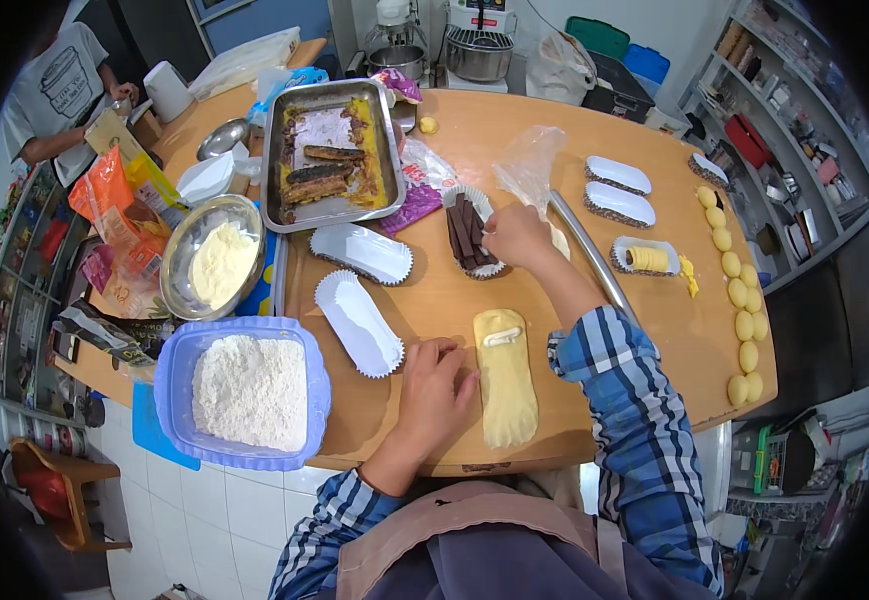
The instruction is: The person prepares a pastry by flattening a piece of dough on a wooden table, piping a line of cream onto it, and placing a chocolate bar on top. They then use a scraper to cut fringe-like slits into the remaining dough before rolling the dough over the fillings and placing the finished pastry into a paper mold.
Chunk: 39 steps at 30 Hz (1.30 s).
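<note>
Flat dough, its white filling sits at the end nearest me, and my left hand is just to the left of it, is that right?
Not quite: in the head view, the white filling sits near the far end of the flat dough, not the end nearest you. Your left hand is indeed just left of it.

Bakery kitchen | flattened dough (508,395) | flour tub (240,460) | dough balls (737,292) | behind, probably a dough mixer (479,63)
</note>
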### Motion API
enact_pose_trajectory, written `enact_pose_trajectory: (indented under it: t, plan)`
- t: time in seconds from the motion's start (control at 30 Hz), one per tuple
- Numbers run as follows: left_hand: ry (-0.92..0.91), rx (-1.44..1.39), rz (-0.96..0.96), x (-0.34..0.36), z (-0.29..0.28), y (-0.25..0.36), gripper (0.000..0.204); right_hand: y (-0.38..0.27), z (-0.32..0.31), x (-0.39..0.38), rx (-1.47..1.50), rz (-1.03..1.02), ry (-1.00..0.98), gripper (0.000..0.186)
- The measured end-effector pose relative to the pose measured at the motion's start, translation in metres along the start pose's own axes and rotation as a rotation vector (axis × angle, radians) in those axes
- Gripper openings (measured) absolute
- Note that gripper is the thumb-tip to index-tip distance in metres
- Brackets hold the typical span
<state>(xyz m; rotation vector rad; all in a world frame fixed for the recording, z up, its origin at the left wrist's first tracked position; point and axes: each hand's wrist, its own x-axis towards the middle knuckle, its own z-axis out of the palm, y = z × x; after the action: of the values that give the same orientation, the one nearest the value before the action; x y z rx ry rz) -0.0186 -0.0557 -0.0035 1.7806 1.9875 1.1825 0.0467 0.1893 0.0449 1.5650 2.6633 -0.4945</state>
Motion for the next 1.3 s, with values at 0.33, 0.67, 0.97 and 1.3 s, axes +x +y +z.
enact_pose_trajectory:
  t: [0.33, 0.67, 0.97, 1.3]
  plan:
    - [-0.016, -0.013, -0.018, 0.002, -0.002, 0.003, 0.031, 0.005, 0.027, 0.012, 0.138, 0.019, 0.327, 0.017]
    - [0.007, -0.014, 0.005, 0.0, 0.0, 0.0, 0.031, 0.035, -0.024, -0.044, 0.76, -0.083, -0.053, 0.013]
    - [0.005, -0.006, 0.002, 0.001, 0.001, 0.001, 0.031, 0.054, -0.019, -0.091, 1.095, -0.001, -0.351, 0.014]
    - [0.007, -0.011, -0.006, 0.001, 0.001, 0.0, 0.031, 0.048, -0.008, -0.102, 0.917, 0.003, -0.365, 0.013]
